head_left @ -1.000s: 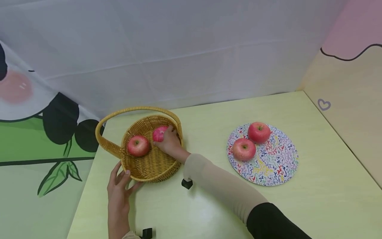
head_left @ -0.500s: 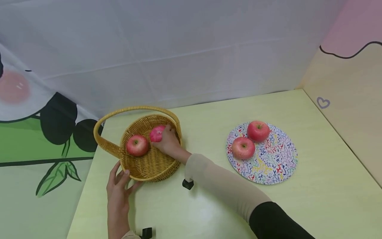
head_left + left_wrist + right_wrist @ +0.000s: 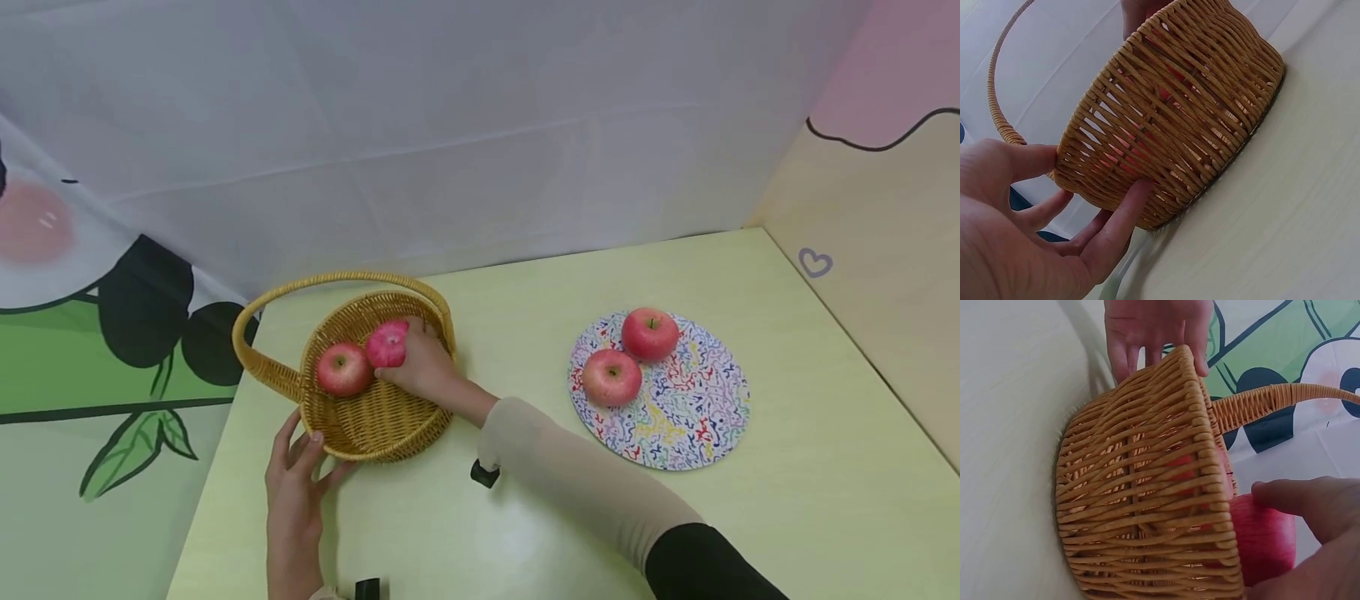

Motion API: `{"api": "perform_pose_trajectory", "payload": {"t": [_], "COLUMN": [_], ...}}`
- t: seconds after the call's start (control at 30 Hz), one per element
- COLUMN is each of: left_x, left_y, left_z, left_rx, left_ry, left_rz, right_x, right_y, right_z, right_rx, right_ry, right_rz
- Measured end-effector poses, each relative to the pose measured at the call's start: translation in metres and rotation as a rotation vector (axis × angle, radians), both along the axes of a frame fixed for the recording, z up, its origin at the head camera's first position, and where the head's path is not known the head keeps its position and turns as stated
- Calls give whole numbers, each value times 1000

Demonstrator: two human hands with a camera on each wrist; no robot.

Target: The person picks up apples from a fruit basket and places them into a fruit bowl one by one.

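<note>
A round wicker basket [image 3: 382, 421] with a tall arched handle sits at the table's left side. My left hand [image 3: 295, 508] grips its near-left wall, one fingertip at the rim and the thumb pressed on the weave, as the left wrist view shows. Inside the basket lies a red apple [image 3: 345, 369], stem up. My right hand [image 3: 426, 363] reaches over the rim and holds a second, pinker apple [image 3: 387, 343] between thumb and fingers, its blossom end toward the head camera. In the right wrist view this held apple [image 3: 1263, 534] shows partly beyond the rim.
A round board with colourful squiggles [image 3: 697, 400] lies right of the basket, bearing two more apples, one at the back [image 3: 650, 335] and one nearer [image 3: 612, 378]. A white cloth [image 3: 480, 167] hangs behind the table [image 3: 810, 400]; a panel [image 3: 885, 275] stands along its right edge.
My right hand has shifted the held apple leftward in the basket, close against the other apple in the head view. The left hand keeps its place on the basket.
</note>
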State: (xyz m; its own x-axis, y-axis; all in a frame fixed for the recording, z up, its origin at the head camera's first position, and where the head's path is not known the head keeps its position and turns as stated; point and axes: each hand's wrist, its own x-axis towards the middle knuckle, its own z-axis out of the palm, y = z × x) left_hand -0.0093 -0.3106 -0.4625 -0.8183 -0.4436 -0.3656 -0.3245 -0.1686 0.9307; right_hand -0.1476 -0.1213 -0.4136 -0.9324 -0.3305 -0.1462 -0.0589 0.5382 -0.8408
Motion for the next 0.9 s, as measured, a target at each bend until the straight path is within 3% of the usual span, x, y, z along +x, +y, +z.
{"api": "perform_pose_trajectory", "payload": {"t": [0.33,0.9], "left_x": [1,-2], "left_y": [0,-2], "left_z": [1,-2], "left_rx": [20,46], "left_ry": [15,24], "left_rz": [-2,8], "right_x": [4,-1], "right_y": [16,52], "right_z": [4,9], "right_rx": [-47,-65], "right_ry": [39,57], "right_rz": [107,443]}}
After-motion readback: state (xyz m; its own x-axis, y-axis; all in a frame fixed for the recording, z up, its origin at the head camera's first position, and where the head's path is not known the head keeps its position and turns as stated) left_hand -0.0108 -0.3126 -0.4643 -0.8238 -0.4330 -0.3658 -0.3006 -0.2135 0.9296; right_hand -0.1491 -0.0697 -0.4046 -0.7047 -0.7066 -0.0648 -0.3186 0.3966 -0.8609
